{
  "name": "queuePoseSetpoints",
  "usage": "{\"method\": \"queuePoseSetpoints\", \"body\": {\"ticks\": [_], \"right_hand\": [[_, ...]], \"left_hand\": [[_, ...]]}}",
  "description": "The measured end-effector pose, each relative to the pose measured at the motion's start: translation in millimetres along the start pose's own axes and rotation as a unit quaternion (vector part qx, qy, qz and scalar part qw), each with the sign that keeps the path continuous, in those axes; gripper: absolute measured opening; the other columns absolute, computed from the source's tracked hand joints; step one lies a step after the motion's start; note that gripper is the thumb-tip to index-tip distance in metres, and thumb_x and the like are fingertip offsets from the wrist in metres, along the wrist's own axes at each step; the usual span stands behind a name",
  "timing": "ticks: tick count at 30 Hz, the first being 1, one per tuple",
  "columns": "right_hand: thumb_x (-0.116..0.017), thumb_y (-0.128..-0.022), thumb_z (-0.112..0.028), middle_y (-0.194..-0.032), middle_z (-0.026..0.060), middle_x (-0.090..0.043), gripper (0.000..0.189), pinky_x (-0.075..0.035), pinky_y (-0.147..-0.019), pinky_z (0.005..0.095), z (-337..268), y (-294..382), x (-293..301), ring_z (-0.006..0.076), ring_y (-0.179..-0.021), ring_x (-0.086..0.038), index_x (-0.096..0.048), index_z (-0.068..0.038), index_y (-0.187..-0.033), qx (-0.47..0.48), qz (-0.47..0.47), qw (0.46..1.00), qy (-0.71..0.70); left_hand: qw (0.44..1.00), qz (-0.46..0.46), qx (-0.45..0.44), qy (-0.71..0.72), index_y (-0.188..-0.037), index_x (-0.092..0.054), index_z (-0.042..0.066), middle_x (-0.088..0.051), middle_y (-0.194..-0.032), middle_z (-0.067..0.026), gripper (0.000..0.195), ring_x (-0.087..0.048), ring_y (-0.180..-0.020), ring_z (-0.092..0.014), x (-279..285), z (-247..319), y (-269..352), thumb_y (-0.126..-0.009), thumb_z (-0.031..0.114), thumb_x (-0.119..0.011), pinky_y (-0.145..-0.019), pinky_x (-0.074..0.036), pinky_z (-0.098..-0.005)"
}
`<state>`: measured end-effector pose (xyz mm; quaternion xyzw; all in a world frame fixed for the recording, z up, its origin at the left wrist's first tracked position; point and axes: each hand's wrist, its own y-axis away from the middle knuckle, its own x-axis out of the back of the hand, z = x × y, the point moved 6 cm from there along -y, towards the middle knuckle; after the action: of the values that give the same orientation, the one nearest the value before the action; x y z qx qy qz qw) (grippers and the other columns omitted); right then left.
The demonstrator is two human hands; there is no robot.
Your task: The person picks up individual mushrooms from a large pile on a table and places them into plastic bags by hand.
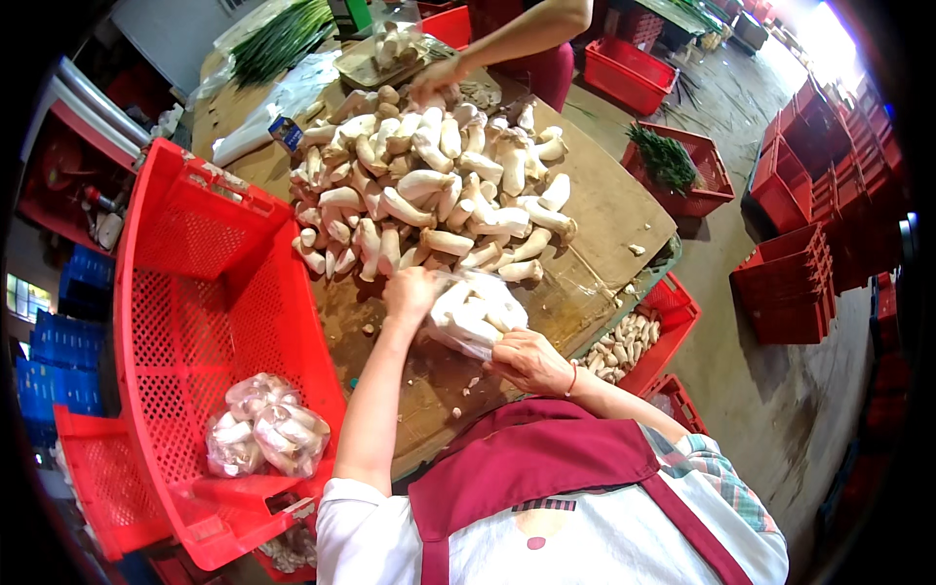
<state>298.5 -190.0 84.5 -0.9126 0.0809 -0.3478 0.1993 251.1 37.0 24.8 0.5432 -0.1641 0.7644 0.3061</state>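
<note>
A clear plastic bag (477,311) packed with pale king oyster mushrooms hangs between my hands, just above the cardboard-covered table (585,292). My left hand (412,294) grips the gathered upper left edge of the bag. At its lower right, my right hand (528,358) has hold of the bag's other end. Directly beyond the bag lies a large heap of loose king oyster mushrooms (431,183). Mushroom crumbs are scattered on the table around my wrists.
Left of the table stands a red plastic crate (227,307) with several filled mushroom bags (274,428) inside. Across the heap another person's hand (436,79) touches the mushrooms. Another red crate (676,318) by the right edge holds small mushrooms. Green onions (281,44) lie at the far left.
</note>
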Motion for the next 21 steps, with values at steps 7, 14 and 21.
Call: {"method": "queuePoseSetpoints", "body": {"ticks": [7,14,21], "right_hand": [[-0.069,-0.084,-0.024,-0.067,0.0092,-0.05,0.029,-0.043,-0.065,0.0382,-11.5,27.8,-3.7,0.0293,-0.066,-0.052,-0.047,-0.008,-0.074,0.013,-0.024,1.0,-0.008],[-0.078,-0.065,-0.032,-0.094,0.0112,-0.053,0.05,-0.041,-0.078,0.0387,33.2,35.7,-14.1,0.0289,-0.09,-0.053,-0.051,-0.008,-0.098,-0.138,-0.028,0.982,0.128],[-0.065,-0.077,-0.028,-0.094,0.0107,-0.051,0.029,-0.041,-0.077,0.0368,43.9,51.9,-29.0,0.0274,-0.092,-0.051,-0.053,-0.009,-0.095,-0.096,-0.057,0.974,0.2]], "left_hand": [[0.987,-0.034,0.072,0.139,-0.091,-0.071,0.003,-0.066,-0.084,-0.0247,0.031,-0.065,-0.086,-0.04,-11.9,-78.8,5.6,-0.086,0.03,-0.057,-0.075,-0.049,-0.0476],[0.853,-0.201,0.08,0.474,-0.119,-0.061,0.009,-0.069,-0.103,-0.0026,0.026,-0.064,-0.085,-0.014,-12.8,-71.4,39.6,-0.094,0.014,-0.056,-0.068,-0.05,-0.0276],[0.936,-0.199,0.111,0.268,-0.114,-0.062,0.002,-0.067,-0.108,-0.0173,0.037,-0.063,-0.098,-0.029,-35.9,-71.7,98.5,-0.095,0.031,-0.05,-0.08,-0.048,-0.0417]]}}
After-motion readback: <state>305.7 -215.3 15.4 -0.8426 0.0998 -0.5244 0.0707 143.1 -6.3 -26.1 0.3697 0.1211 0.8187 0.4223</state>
